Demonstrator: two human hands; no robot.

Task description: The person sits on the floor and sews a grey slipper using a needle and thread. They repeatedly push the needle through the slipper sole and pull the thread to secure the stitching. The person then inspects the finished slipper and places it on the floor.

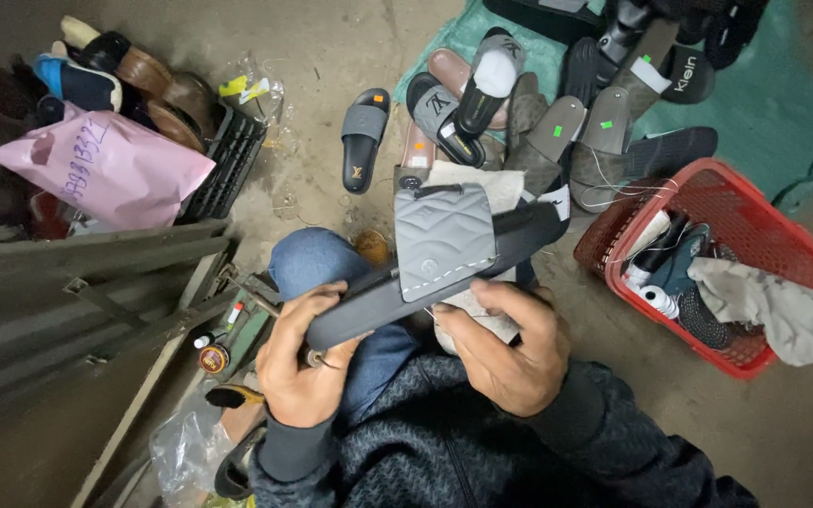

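Both hands, left hand (301,362) and right hand (510,348), clamped on a grey-strapped slide sandal (435,259) mid-stitching; next stitch likely needs steady grip

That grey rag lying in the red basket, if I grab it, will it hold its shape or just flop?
The rag would likely flop: it lies crumpled, draping over the things in the red basket. It is probably light for its size, since it looks like thin cloth. It should not roll or slip, though a fold might snag on the spools beneath it.

A black slide sandal (444,268) with grey quilted strap, held tilted above lap.
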